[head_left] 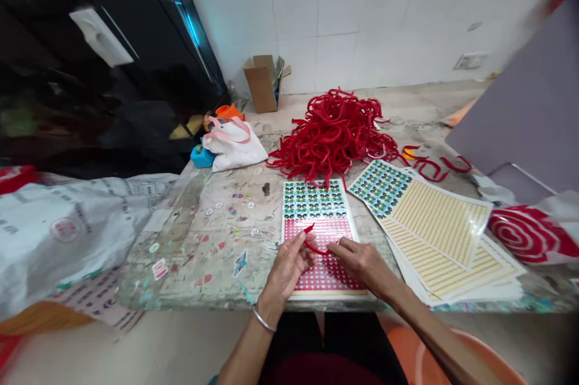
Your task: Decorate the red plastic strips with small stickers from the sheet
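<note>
Holding a narrow red fabric strip (320, 251) between them, the two hands work just above the near part of a glossy sticker sheet (325, 279) printed in pink rows and green-and-blue pictures, which lies at the front of the paint-stained bench (181, 252). The left hand (287, 267), palm turned partly up, pinches the strip near its pointed end; the right hand (364, 261), knuckles up, grips it farther along with the fingertips. Handling it well would seem to call for a light pinch on both sides, just enough tension to keep the strip from twisting, and wrists held clear so the sheet underneath neither slides nor creases. Farther to the right, fanned sheets with yellowish stripes (441, 222) overlap, hiding much of those beneath. Beyond the sticker sheet rises a tangled heap of red fabric strips (337, 131), too dense for single ends to be followed. What the white cloth bag with pink handles (237, 149) contains cannot be seen, and the open brown cardboard box (262, 89) near the wall shows only the tops of its contents. The fingers cover parts of the held strip, and whether its right-hand end is finished or plain cannot be told.
</note>
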A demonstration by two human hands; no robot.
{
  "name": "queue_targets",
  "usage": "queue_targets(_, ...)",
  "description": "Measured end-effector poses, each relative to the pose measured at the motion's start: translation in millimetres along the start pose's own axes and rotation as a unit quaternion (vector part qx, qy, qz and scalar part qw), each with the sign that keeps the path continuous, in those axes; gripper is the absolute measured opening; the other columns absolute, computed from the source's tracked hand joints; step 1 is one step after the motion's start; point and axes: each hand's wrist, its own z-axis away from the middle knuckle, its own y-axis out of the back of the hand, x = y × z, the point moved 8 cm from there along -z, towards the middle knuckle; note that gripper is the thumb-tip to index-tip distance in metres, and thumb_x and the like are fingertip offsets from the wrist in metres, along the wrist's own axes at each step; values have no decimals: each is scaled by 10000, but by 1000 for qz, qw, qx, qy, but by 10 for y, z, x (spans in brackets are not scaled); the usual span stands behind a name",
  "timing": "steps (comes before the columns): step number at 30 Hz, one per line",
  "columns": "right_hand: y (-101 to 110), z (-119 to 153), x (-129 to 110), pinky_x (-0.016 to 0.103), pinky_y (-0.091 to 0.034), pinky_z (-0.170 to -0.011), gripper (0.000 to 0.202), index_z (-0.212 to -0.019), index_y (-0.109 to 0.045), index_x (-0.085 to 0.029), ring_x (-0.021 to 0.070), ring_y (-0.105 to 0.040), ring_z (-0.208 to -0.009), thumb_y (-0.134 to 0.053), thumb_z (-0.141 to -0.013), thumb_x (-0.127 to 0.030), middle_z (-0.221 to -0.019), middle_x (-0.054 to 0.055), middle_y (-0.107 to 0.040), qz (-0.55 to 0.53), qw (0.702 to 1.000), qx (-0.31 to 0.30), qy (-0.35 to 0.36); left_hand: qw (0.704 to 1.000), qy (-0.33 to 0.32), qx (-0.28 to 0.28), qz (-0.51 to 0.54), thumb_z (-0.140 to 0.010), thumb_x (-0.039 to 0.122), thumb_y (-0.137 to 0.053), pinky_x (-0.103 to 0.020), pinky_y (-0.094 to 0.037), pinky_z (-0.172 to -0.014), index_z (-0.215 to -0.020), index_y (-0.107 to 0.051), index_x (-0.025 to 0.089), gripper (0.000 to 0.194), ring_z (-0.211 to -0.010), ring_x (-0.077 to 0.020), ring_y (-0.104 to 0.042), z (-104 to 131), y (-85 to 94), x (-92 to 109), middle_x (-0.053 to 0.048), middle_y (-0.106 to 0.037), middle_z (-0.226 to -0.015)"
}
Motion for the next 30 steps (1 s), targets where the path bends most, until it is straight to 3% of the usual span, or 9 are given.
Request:
queue_targets(2, -38, -4, 70, 217, -299, -504, 233, -664, -550, -173, 97, -429, -547, -474, -869, -251, -604, -11, -462, -181, 977, 29, -105, 1000, -18, -3, -10, -778, 419, -594, -221, -437, -570, -889, -657, 99, 345, -579, -87, -541, 36, -9, 50, -62, -630, -754)
queue_targets(3, -90, 9, 126, 215, -273, -475, 301, -590, -499, -171, 84, -382, -498, -505, -854, -316, -546, -32, -408, -278, 944, 39, -172, 999, -32, -2, -25, -784, 434, -579, -223, -436, -576, -888, -657, 101, 357, -591, -90, -541, 56, -14, 75, -66, -631, -772)
queue_targets(6, -315, 101, 225, 215, -150, -401, 389, -555, -436, -177, 51, -220, -401, -562, -790, -461, -464, -78, -304, -509, 789, 50, -341, 991, -70, 10, -110, -775, 407, -598, -212, -417, -581, -886, -656, 120, 314, -585, -80, -521, 129, -28, 108, -48, -625, -759)
queue_targets(8, -399, 140, 232, 214, -109, -389, 379, -594, -461, -177, 41, -181, -386, -611, -735, -495, -468, -87, -329, -587, 709, 62, -386, 983, -75, 5, -165, -773, 373, -609, -206, -401, -578, -891, -653, 131, 273, -574, -77, -506, 186, -64, 74, -26, -612, -717)
queue_targets(10, -410, 158, 246, 213, -102, -389, 383, -596, -459, -176, 37, -172, -389, -658, -692, -488, -474, -93, -331, -613, 679, 90, -394, 978, -74, -8, -194, -783, 360, -596, -209, -393, -578, -886, -648, 132, 256, -572, -81, -499, 243, -114, 23, -16, -598, -685)
queue_targets(15, -363, 166, 212, 217, -148, -416, 368, -563, -471, -166, 50, -219, -428, -676, -691, -443, -467, -85, -303, -549, 720, 180, -385, 972, -90, -23, -214, -777, 330, -608, -208, -381, -579, -902, -630, 128, 239, -576, -83, -493, 312, -218, -63, -6, -589, -676)
queue_targets(20, -291, 91, 71, 223, -262, -469, 315, -624, -546, -160, 84, -337, -500, -628, -729, -445, -543, -45, -395, -445, 779, 240, -372, 964, -152, 32, -217, -779, 335, -599, -196, -349, -531, -796, -625, 131, 206, -518, -72, -447, 263, -155, 6, 31, -519, -564)
queue_targets(25, -153, -48, 113, 244, -336, -521, 339, -921, -556, -179, 120, -417, -544, -337, -901, -437, -626, -21, -465, -347, 863, 194, -311, 946, -241, 95, -196, -787, 313, -586, -193, -377, -577, -775, -614, 150, 167, -550, -74, -471, 226, 107, 352, 29, -539, -594)
queue_targets(30, -155, -82, 247, 278, -387, -614, 256, -826, -503, -197, 152, -492, -629, -340, -909, -374, -704, 9, -518, -232, 932, 124, -248, 947, -249, 135, -153, -748, 316, -613, -200, -407, -572, -749, -583, 150, 168, -543, -72, -485, 166, 548, 511, 14, -572, -659)
